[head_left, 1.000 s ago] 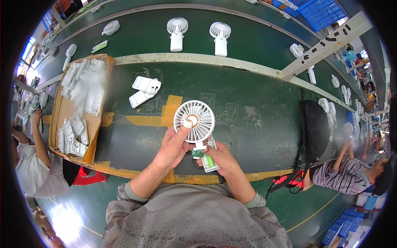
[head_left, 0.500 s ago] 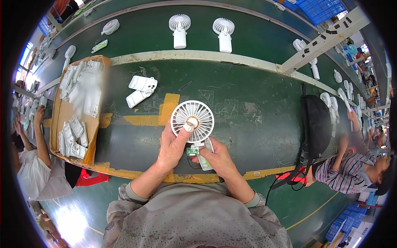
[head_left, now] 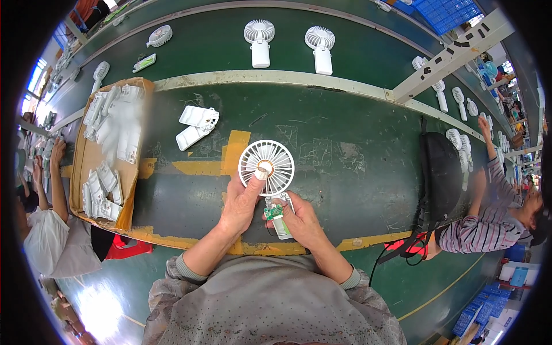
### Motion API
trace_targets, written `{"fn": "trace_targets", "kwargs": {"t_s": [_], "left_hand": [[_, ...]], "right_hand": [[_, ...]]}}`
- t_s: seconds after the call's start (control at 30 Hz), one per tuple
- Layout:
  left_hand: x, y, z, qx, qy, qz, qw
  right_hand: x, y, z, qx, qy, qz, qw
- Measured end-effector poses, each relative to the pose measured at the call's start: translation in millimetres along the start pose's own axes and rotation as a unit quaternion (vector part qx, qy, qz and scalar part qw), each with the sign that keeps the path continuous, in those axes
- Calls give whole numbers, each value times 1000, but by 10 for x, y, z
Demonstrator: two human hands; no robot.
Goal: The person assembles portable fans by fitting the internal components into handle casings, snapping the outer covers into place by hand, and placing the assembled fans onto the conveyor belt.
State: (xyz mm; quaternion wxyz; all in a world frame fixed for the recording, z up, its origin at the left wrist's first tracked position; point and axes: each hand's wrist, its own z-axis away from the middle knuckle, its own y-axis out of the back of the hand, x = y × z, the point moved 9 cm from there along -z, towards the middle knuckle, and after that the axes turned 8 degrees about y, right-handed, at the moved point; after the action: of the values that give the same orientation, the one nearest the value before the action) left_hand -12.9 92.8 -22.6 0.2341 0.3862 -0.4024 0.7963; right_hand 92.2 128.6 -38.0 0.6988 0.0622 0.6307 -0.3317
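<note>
A white handheld fan (head_left: 280, 154) is held over the near edge of the workbench, its round grille facing up and its handle toward me. My left hand (head_left: 240, 202) grips the grille's left side, with a taped thumb over the hub. Around the handle, my right hand (head_left: 303, 221) is closed, its thumb by a small green circuit board (head_left: 273, 211). The handle is opened up, showing a pale green part and a thin dark wire. Fingers beneath the fan are hidden. Two white handle shells (head_left: 197, 126) lie on the bench beyond my left hand.
At left stands a cardboard box (head_left: 77, 190) of white plastic shells. A black bag (head_left: 440, 172) lies at right. Behind a pale rail (head_left: 253, 76), several fans rest on a green conveyor belt (head_left: 201, 43). People sit at both sides.
The fans on the belt have shifted right. The circuit board has turned and moved slightly right near my right thumb. At right, the other person's arm has reached farther toward the belt.
</note>
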Motion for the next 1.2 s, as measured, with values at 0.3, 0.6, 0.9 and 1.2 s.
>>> {"fn": "trace_targets", "kwargs": {"t_s": [0.3,0.6,0.9,1.2], "left_hand": [[689,-194,268,113,-261,-508,813],[399,-355,260,8,-238,-586,774],[337,-292,224,6,-227,-598,769],[323,-358,237,-6,-273,-625,731]], "right_hand": [[169,256,-105,81,-31,-19,996],[196,241,-162,81,-75,-43,993],[152,243,-97,103,-68,-201,972],[166,260,-125,107,-74,-170,977]]}}
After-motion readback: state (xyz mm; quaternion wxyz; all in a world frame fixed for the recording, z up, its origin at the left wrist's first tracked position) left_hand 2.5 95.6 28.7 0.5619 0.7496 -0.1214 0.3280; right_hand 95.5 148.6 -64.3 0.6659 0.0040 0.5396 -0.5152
